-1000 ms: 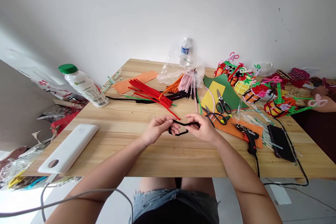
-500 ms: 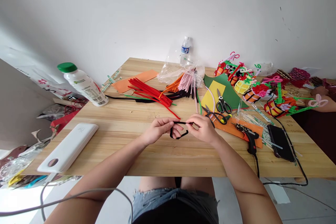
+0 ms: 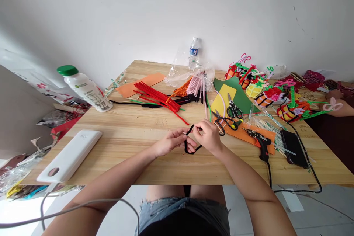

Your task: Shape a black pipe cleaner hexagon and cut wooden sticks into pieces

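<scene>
A black pipe cleaner point(image 3: 189, 151), bent into an angular loop, is held between my two hands above the front middle of the table. My left hand point(image 3: 172, 141) pinches its left side between thumb and fingers. On the other side my right hand point(image 3: 208, 135) grips the upper part near a bend, its fingertips partly hiding the stem. Just beyond my hands lies a fanned bundle of red pipe cleaners point(image 3: 157, 96). Behind that are pink pipe cleaners point(image 3: 195, 85), orange ones point(image 3: 184, 87) and black ones point(image 3: 190, 99).
Scissors point(image 3: 234, 107), craft sheets point(image 3: 235, 84), a glue gun point(image 3: 261, 143) and a phone point(image 3: 293, 148) lie to the right. Decorated baskets point(image 3: 272, 97) line the back right, near another person's arm point(image 3: 344, 108). A power bank point(image 3: 70, 155) and a white bottle point(image 3: 85, 90) stand left.
The upper stretch of the black pipe cleaner, level before, now slants up to the right. My right hand has shifted slightly left and turned, and the loop hangs lower.
</scene>
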Demonstrator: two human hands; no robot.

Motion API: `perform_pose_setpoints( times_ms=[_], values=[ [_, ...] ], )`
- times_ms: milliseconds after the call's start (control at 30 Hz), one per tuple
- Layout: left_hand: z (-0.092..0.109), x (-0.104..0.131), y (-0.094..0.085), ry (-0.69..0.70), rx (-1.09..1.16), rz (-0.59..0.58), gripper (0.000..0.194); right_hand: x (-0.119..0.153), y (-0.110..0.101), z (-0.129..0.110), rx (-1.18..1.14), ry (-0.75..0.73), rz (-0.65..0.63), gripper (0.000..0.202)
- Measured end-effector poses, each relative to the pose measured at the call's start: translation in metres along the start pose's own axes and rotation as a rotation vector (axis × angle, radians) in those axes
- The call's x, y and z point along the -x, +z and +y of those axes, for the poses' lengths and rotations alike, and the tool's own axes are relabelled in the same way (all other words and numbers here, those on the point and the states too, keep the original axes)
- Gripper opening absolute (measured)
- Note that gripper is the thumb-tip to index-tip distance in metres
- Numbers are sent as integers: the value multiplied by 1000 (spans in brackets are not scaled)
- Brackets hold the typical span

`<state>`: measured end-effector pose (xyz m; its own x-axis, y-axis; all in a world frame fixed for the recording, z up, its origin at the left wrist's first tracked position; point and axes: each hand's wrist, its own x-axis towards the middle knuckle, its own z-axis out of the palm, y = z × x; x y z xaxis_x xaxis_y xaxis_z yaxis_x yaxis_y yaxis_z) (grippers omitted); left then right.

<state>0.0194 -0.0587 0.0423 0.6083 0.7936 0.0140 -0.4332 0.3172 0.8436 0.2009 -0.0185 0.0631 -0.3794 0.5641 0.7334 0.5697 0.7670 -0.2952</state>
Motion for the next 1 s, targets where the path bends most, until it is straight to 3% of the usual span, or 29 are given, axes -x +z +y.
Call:
perform_pose_setpoints(
  times_ms=[300,567,733,833,1000],
  values=[
    [3,0,7,21,-147,-29,22,1,2,-2,-52,13,-17,15],
    [9,-3,-3,31,-187,151,29,1,0,3,-242,-65,-186,12],
    [15,-3,-5,20,-94,215,28,-2,-5,6,-303,53,-213,22],
    [18,-2,-5,48,-42,232,26,-5,-11,10,-312,145,-179,14],
    [19,-2,-6,69,13,215,21,-8,-15,11,-269,142,-145,7]
  ],
)
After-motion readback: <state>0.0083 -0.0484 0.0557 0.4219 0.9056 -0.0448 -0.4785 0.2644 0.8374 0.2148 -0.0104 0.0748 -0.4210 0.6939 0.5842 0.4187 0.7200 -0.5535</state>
